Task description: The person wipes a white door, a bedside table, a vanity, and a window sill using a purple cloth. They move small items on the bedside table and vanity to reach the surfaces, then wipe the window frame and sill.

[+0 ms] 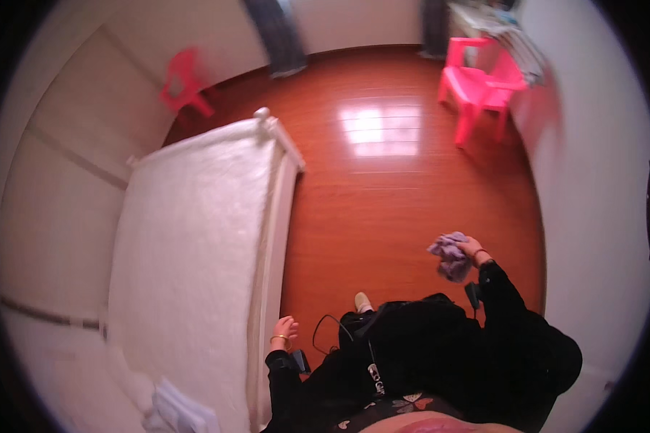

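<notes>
A crumpled purple-grey cloth hangs from my right hand, whose fingers are closed round it. I carry it out in front of me on the right, above the red-brown wooden floor. My left hand is low beside the white bed frame, with a gold bracelet at its wrist. Its fingers are loosely bent and apart, with nothing visible in them. Whether it touches the frame I cannot tell.
A bed with a pale mattress runs along the left, folded white cloth at its near end. Pink plastic chairs stand at the far left and far right, the latter beside a laden table. A white wall bounds the right.
</notes>
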`<state>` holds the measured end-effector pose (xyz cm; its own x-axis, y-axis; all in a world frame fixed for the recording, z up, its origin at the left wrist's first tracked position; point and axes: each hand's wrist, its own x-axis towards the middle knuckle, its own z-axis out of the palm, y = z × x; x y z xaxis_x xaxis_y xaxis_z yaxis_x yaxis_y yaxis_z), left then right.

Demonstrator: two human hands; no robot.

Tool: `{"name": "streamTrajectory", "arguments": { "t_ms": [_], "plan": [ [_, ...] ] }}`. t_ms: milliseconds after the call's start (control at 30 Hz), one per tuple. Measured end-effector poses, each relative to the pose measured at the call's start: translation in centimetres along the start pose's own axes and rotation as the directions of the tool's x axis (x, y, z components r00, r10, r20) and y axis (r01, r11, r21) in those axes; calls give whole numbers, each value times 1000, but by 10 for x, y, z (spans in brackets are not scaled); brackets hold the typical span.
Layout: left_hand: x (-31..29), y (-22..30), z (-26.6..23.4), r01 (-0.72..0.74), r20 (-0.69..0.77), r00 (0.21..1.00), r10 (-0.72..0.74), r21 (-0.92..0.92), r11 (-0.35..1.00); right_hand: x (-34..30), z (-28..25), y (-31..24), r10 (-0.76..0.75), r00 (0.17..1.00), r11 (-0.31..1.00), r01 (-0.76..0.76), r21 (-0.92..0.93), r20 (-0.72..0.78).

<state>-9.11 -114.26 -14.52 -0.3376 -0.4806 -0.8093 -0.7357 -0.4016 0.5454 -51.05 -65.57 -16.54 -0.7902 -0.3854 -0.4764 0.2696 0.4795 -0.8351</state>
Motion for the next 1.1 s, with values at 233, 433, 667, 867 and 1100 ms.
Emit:
{"name": "streamTrajectory", "arguments": {
  "t_ms": [233, 433, 667, 867, 1100],
  "plan": [
    [135, 159, 44, -320, 239, 937, 256, 288, 902, -3, 7, -1, 128, 958, 970, -68, 232, -255],
    [183, 304, 202, -613, 587, 732, 346, 346, 711, -2, -17, -18, 110, 841, 904, 137, 404, -530],
    [190, 409, 349, -575, 675, 723, 147, 469, 670, 66, -103, -43, 126, 750, 830, 279, 483, -650],
    [230, 485, 381, -621, 616, 722, 315, 377, 687, 192, -170, -114, 49, 838, 889, 212, 406, -544],
    [290, 553, 356, -431, 458, 860, 224, 418, 800, 366, -167, -211, -94, 945, 843, 243, 480, -314]
  ]
}}
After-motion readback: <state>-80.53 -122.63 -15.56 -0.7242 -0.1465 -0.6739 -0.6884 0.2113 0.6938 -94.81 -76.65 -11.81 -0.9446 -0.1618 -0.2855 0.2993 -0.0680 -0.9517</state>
